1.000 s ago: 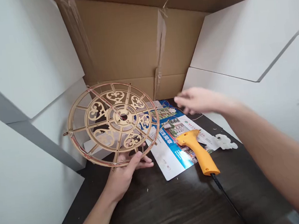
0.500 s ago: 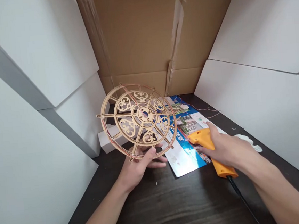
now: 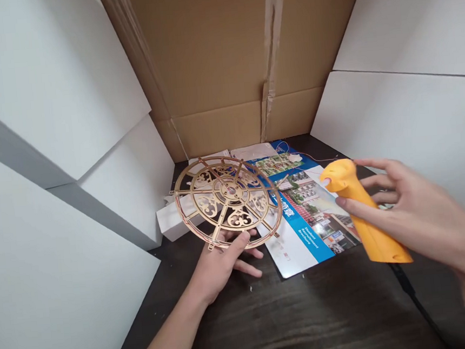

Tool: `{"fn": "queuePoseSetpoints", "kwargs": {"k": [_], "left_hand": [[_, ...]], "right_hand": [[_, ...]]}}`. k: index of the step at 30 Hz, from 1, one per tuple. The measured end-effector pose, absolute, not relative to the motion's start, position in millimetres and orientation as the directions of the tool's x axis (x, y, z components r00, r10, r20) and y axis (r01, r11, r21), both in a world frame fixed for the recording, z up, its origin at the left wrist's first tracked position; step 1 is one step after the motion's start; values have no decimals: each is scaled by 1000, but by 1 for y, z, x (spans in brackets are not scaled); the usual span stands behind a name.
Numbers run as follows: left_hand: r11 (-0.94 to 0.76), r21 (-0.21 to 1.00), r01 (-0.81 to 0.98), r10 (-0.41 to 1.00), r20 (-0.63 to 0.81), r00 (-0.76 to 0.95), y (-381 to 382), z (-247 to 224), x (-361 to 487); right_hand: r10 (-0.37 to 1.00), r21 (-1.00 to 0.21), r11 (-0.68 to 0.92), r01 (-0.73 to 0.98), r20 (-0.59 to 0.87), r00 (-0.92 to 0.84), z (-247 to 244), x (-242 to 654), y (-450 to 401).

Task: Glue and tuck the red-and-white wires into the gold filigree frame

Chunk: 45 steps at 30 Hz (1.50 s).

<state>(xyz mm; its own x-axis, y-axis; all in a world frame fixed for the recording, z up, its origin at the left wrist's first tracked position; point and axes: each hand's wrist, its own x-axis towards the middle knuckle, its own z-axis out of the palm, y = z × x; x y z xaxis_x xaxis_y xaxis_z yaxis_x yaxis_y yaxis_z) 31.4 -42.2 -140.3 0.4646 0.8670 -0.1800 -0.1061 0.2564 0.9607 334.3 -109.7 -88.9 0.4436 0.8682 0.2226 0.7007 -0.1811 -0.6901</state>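
Observation:
A round openwork wooden wheel, with spokes and scroll cut-outs, is held tilted above the table. My left hand grips its near rim, thumb on top and other fingers underneath. Reddish wire runs along parts of the rim. My right hand holds a yellow glue gun at the right, its fingers loosely round the body and the thumb on the near side. A black cord trails from the gun's lower end. The gun is apart from the wheel.
A printed brochure lies on the dark table, partly under the wheel. Behind it are thin wires and a small white lump. A white box stands at the left. White panels and a cardboard wall enclose the table.
My right hand has moved right with the glue gun, away from the wheel, and turned it. The wheel is lower and tilted flatter in my left hand. The camera view has shifted slightly.

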Motion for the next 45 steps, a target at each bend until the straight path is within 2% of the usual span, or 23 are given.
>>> {"fn": "queuePoseSetpoints", "kwargs": {"k": [4,8,13,16,18,21,24,27,30,34,38,40,45], "left_hand": [[242,967,-74,896,-193,401,-44,-141,31],[277,950,-142,850,-173,498,-42,-137,21],[506,765,-398,757,-172,630,-29,-126,3],[589,670,-452,748,-241,619,-21,-122,-5],[599,656,-460,759,-283,586,-17,-121,-7],[582,688,-434,779,-318,540,-15,-123,-5],[573,728,-376,780,-343,524,-17,-128,0],[541,762,-355,794,-323,515,-22,-131,6],[514,786,-343,802,-299,518,-26,-134,10],[510,795,-329,782,-269,562,-29,-135,13],[449,818,-360,818,-215,533,-28,-139,12],[399,848,-350,844,-190,502,-27,-142,12],[267,910,-318,886,-102,452,-25,-147,15]], "right_hand": [[893,-779,-135,612,173,417,-86,317,-106],[893,-818,-91,567,185,410,-90,314,-104],[902,-863,-125,489,106,418,-95,315,-103],[913,-889,-107,446,91,399,-96,317,-102],[917,-926,-77,370,80,390,-97,319,-103],[937,-986,-57,159,3,350,-97,322,-109],[952,-996,-70,-64,-86,295,-94,321,-117],[984,-972,-13,-233,-53,167,-92,314,-120],[998,-935,-35,-354,-14,-61,-93,299,-112],[959,-882,-152,-447,-22,-283,-106,278,-93],[950,-804,-200,-559,-19,-313,-134,273,-87],[931,-751,-279,-598,-60,-360,-146,277,-90],[868,-738,-360,-571,-41,-494,-153,282,-96]]}}
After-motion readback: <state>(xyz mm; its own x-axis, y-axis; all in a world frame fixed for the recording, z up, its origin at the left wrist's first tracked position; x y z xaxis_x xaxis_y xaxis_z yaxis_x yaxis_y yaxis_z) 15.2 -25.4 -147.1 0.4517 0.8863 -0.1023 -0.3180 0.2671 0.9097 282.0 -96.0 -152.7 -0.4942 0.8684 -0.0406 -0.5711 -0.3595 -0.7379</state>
